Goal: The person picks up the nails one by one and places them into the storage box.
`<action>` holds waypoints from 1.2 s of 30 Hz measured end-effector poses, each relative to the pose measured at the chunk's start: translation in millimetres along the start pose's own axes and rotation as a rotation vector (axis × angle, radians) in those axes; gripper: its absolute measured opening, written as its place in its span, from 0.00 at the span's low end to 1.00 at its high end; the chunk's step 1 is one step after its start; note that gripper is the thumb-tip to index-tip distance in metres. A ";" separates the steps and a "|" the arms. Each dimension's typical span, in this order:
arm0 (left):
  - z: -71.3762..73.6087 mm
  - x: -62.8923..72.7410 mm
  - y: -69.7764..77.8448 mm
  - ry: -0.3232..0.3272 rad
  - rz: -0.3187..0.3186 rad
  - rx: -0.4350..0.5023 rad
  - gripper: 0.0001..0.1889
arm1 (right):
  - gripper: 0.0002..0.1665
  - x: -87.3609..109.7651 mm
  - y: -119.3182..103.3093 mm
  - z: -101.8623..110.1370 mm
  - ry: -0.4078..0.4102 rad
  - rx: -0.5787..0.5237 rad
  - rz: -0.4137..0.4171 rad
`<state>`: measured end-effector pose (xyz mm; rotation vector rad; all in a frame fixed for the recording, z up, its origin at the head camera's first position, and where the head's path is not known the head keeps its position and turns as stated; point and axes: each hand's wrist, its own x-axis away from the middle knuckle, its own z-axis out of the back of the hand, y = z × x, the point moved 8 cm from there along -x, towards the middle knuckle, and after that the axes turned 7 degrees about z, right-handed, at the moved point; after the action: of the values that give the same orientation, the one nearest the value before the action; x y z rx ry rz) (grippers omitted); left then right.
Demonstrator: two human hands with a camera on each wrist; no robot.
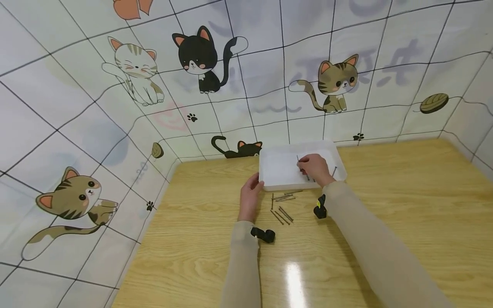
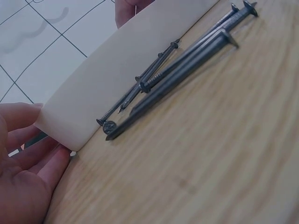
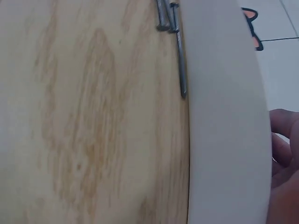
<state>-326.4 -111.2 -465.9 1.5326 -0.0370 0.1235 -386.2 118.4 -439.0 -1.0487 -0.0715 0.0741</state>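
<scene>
At the back of the table sits a shallow white tray (image 1: 278,167). My left hand (image 1: 250,196) grips its near left corner, thumb at the rim and fingers against the outer wall. Inside the tray's outline, my right hand (image 1: 316,167) pinches a nail (image 1: 298,158) that sticks up past the fingertips. A few nails lie in the tray, one nail (image 1: 335,170) near its right wall and others partly hidden below the right hand. In front of the tray several loose nails (image 2: 187,65) lie on the wood, some close along its wall.
The wood-grain table (image 1: 404,205) runs out to both sides and toward me. Behind it and on the left stands a white tiled-pattern sheet (image 1: 265,85) with cartoon cats. Each sleeve cuff carries a small black camera (image 1: 265,235).
</scene>
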 end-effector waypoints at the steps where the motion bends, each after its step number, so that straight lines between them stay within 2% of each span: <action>1: -1.2 2.2 2.8 -0.005 0.002 0.000 0.23 | 0.16 -1.0 1.2 1.1 0.005 0.020 -0.001; 5: -5.5 9.6 13.2 -0.016 -0.010 -0.012 0.24 | 0.15 -3.8 2.7 7.7 0.025 0.060 0.002; 9: -6.1 11.3 14.5 -0.007 -0.021 -0.020 0.23 | 0.15 -8.6 10.2 8.8 0.014 0.050 -0.029; 11: -6.3 10.9 13.3 -0.010 -0.016 -0.015 0.23 | 0.14 -11.9 15.1 8.6 0.012 0.062 -0.052; 16: -6.8 5.7 7.6 -0.018 -0.009 0.001 0.23 | 0.13 -18.7 14.9 10.5 0.014 0.182 -0.062; 23: -3.6 -7.2 -9.1 0.020 -0.015 -0.023 0.22 | 0.13 -21.7 12.1 9.3 -0.028 0.293 -0.080; 28: -2.3 -9.9 -11.3 0.027 -0.019 -0.038 0.21 | 0.13 -22.9 15.6 8.3 0.001 0.292 -0.082; 36: 2.7 -9.5 -13.3 0.030 -0.016 -0.038 0.22 | 0.14 -26.3 21.4 -1.0 0.030 0.271 -0.040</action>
<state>-334.3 -114.8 -480.0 1.4926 -0.0028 0.1321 -412.9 125.7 -458.7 -0.7772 -0.0540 0.0307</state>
